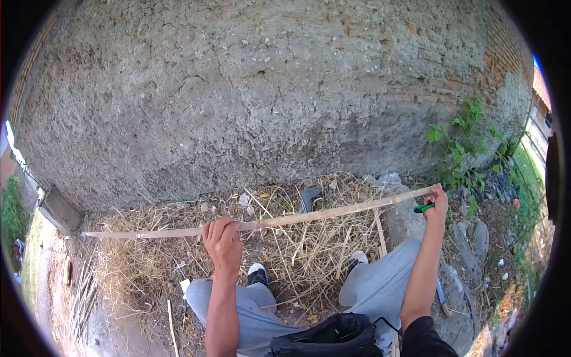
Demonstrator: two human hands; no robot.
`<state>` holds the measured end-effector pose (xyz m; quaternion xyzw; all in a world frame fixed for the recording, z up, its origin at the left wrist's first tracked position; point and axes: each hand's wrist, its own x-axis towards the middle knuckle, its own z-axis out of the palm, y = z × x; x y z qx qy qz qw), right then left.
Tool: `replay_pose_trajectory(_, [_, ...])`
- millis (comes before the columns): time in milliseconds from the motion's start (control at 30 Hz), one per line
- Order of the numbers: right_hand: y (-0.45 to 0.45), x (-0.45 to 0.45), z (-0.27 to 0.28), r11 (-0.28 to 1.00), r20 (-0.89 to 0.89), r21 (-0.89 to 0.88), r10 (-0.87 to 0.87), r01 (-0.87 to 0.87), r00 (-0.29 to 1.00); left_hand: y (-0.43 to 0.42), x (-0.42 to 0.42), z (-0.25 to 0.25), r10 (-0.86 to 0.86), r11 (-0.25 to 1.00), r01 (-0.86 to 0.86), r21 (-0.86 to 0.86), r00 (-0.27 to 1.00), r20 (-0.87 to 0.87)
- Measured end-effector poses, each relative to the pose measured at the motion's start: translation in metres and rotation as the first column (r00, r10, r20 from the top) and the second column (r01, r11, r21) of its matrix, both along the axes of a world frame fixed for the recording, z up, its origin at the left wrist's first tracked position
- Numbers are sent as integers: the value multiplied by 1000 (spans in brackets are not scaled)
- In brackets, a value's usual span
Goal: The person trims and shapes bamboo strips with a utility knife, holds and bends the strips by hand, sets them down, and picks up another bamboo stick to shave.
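Observation:
A long pale bamboo strip stretches across the view, its left end lower and its right end higher. My left hand is closed around it left of the middle. At the strip's right end, my right hand is closed on it, and a green-handled tool sticks out from the same hand. What kind of tool it is, I cannot make out. Below the strip are my knees in grey trousers and a black bag at my lap.
A rough wall rises in front. Straw and thin shavings cover the ground at its foot. A leafy plant and stones are on the right. A blade-like tool lies beside my right knee; several sticks lie at left.

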<state>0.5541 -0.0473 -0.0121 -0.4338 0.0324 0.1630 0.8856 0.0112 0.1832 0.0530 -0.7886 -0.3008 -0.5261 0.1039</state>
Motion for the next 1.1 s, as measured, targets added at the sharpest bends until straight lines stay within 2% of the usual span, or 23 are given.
replay_pose_trajectory(67, [-1,4,-2,992,-90,47,-113,117,990,1,4,-6,-43,988,59,-141,993,110])
replay_pose_trajectory(100, [-2,4,-4,993,-91,46,-101,106,991,0,6,-8,-31,989,47,-143,994,108])
replay_pose_trajectory(167, [-2,5,-4,971,-114,97,-207,218,972,-2,10,-10,-59,968,100,-231,982,179])
replay_pose_trajectory(333, [-4,7,-8,939,-155,56,-328,340,932,-2,16,-5,-100,985,123,-122,978,182])
replay_pose_trajectory(433, [8,-20,11,910,-119,36,-407,414,906,-6,6,19,-49,997,55,-47,992,116])
replay_pose_trajectory(500, [24,-40,16,911,-100,-24,-412,412,906,2,-8,40,69,998,-69,-11,994,80])
replay_pose_trajectory(533, [38,-50,8,905,-54,-5,-425,426,903,1,-19,59,246,969,-246,-32,969,-25])
replay_pose_trajectory(567, [63,-82,6,901,82,67,-433,429,897,-7,-27,84,409,909,-416,-30,903,-132])
replay_pose_trajectory(600, [87,-141,21,949,144,29,-316,315,938,-28,-30,108,513,835,-547,-61,814,-271])
replay_pose_trajectory(633, [101,-201,30,985,172,-138,126,-103,977,-50,-34,126,591,740,-669,-72,698,-405])
replay_pose_trajectory(667, [104,-256,35,661,238,-408,743,-629,626,-68,-38,134,616,736,-672,-77,713,-334])
replay_pose_trajectory(700, [95,-308,70,245,257,-650,962,-719,96,-83,-42,136,635,735,-674,-79,724,-269])
replay_pose_trajectory(733, [112,-329,57,549,633,-572,768,-609,98,-97,-42,137,618,750,-658,-65,733,-284])
replay_pose_trajectory(767, [129,-350,43,820,894,-378,444,-430,60,-110,-41,135,616,785,-618,43,772,-157])
replay_pose_trajectory(800, [127,-340,57,781,819,-397,539,-482,198,-121,-44,128,596,797,-587,142,802,-37])
replay_pose_trajectory(833, [125,-330,71,749,716,-388,612,-537,337,-127,-50,115,594,802,-583,131,802,-66])
replay_pose_trajectory(867, [111,-303,90,662,487,-395,739,-637,466,-128,-55,98,417,908,-412,75,907,-55])
replay_pose_trajectory(900, [101,-277,92,747,496,-384,663,-543,561,-125,-57,82,220,975,-220,23,975,-22])
replay_pose_trajectory(933, [86,-251,91,819,513,-373,573,-435,639,-121,-59,70,216,976,-215,11,976,-25])
replay_pose_trajectory(1000, [36,-200,84,952,530,-285,255,-113,809,-109,-61,45,139,944,-172,-281,981,-135])
replay_pose_trajectory(1033, [3,-177,80,966,569,-244,73,84,819,-101,-65,32,146,939,-178,-295,981,-127])
replay_pose_trajectory(1067, [-30,-149,61,929,605,-239,-86,284,792,-92,-71,18,91,908,-121,-401,992,-93])
replay_pose_trajectory(1100, [-68,-127,35,837,603,-322,-179,442,778,-85,-75,5,34,864,-56,-500,998,-54])
